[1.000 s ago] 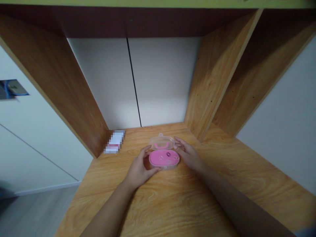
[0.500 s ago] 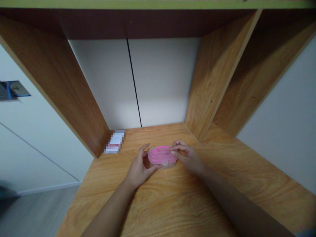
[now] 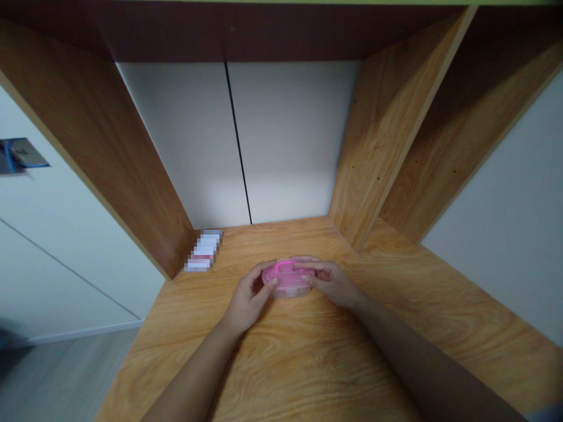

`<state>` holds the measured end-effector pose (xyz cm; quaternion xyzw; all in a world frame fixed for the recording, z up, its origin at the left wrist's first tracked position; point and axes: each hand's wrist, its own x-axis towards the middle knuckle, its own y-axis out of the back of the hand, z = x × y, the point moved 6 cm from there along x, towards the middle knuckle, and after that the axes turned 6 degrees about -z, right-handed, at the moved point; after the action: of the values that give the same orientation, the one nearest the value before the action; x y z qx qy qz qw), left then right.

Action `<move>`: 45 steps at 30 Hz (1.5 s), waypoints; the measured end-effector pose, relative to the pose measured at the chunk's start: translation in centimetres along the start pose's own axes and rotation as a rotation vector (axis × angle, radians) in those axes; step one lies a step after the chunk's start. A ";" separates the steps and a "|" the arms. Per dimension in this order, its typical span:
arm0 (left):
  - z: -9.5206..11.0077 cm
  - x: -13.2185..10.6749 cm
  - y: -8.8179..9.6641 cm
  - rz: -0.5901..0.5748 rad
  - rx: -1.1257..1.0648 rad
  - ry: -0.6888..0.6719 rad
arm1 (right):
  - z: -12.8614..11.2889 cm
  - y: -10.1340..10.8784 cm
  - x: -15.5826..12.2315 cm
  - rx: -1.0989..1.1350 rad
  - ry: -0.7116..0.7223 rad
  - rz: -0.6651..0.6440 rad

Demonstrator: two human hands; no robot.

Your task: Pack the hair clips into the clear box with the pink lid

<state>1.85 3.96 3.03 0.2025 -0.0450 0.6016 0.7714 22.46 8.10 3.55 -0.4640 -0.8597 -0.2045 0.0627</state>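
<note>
Our left hand (image 3: 247,300) and right hand (image 3: 336,284) pinch opposite ends of the pink-and-clear oval case (image 3: 291,291), thumbs on its near side, fingers behind. Long axis runs left-right between them; both touch, neither's nearer. Lid (image 3: 288,279) is down, can't tell if fully seated. Case sits on our wood-grain counter (image 3: 303,363), right of a pixelated white item (image 3: 204,251).
</note>
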 end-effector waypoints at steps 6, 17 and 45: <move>-0.5 0.6 -0.3 -0.014 -0.124 0.038 | -0.5 -0.3 0.1 0.014 0.005 -0.030; -0.5 0.6 -0.4 -0.033 -0.061 0.014 | -0.2 -0.6 -0.1 -0.004 0.048 0.003; -0.3 0.0 -1.4 0.030 0.048 -0.018 | -2.3 -2.1 -0.3 -0.254 0.120 0.072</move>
<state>3.12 3.80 2.41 0.2257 -0.0403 0.6122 0.7567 20.68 5.90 4.91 -0.4856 -0.8044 -0.3365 0.0620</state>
